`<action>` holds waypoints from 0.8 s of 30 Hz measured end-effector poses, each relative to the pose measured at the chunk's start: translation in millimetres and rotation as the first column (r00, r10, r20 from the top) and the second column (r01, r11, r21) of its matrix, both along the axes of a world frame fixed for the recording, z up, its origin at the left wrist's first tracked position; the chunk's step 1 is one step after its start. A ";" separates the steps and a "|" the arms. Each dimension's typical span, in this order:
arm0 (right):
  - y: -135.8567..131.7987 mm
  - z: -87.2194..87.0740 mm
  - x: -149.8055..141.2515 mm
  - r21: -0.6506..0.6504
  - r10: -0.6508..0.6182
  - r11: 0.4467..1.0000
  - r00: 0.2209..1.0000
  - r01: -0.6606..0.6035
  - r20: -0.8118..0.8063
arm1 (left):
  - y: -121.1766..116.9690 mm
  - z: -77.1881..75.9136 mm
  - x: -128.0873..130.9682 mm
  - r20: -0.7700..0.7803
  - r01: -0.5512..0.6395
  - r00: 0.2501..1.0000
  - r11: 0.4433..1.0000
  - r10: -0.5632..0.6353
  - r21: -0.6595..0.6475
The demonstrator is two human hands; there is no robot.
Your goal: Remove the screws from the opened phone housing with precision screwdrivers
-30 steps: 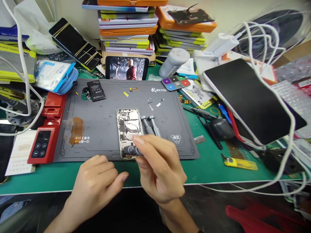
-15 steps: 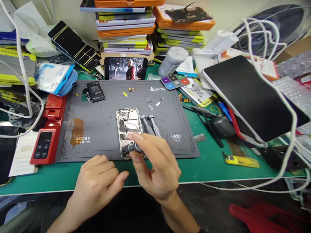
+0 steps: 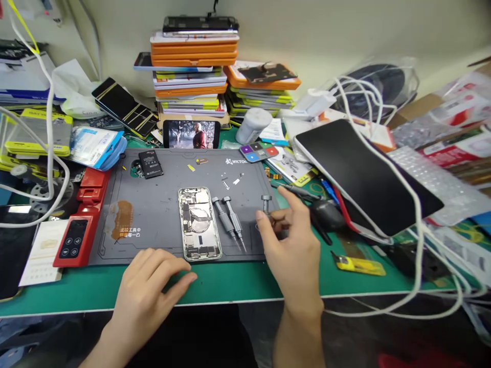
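Note:
An opened phone (image 3: 209, 239) lies on the grey work mat (image 3: 153, 204), its circuit boards and a round coil showing. Beside it on the right rest two grey screwdrivers (image 3: 232, 217), side by side. My right hand (image 3: 295, 250) is at the mat's right side, thumb and curled fingers around another grey screwdriver (image 3: 266, 202); its round cap shows and its lower part is hidden. The index finger reaches out past it. My left hand (image 3: 149, 289) rests at the table's front, left of the phone, fingers loosely bent, thumb apart, holding nothing.
A black battery (image 3: 151, 164) and small loose parts lie on the mat's far side. A red device (image 3: 74, 240) stands at its left edge. Behind it are a phone playing video (image 3: 192, 135) and stacked boxes (image 3: 192, 92). White cables cross a tablet (image 3: 364, 174) on the right.
My right hand has moved from over the opened phone to the right side of the mat with the screwdriver. My left hand's fingers have loosened slightly. The camera view has shifted.

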State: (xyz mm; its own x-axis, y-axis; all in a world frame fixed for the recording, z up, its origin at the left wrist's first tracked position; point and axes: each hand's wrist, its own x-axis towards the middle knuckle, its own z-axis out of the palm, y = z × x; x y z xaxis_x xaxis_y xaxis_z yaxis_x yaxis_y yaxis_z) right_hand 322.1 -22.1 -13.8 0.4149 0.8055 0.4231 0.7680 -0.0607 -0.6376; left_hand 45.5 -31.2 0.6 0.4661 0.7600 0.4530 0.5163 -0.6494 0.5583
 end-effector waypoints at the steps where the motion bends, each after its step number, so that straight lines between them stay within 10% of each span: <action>1: -0.3 -2.9 0.2 -0.001 0.002 1.000 1.000 -0.002 0.022 | -0.6 -1.6 1.2 -0.036 -0.042 0.998 0.999 0.043 0.014; 15: -8.1 -26.0 12.6 0.011 0.165 0.985 0.964 -0.171 0.210 | -20.6 -13.9 10.8 -0.144 -0.260 0.958 0.963 0.248 -0.068; 24: 6.9 -48.6 21.0 0.215 0.172 0.953 0.965 -0.214 0.199 | -53.9 -10.1 -16.5 0.108 -0.259 0.965 0.942 0.241 0.213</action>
State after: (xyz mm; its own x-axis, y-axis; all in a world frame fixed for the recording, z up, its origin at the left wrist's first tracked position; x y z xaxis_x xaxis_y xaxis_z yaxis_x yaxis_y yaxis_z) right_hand 343.1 -15.2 -62.4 0.1634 0.7331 0.6602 0.8511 0.2337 -0.4702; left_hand 28.9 -85.0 -9.5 0.2298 0.7225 0.6521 0.6377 -0.6179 0.4599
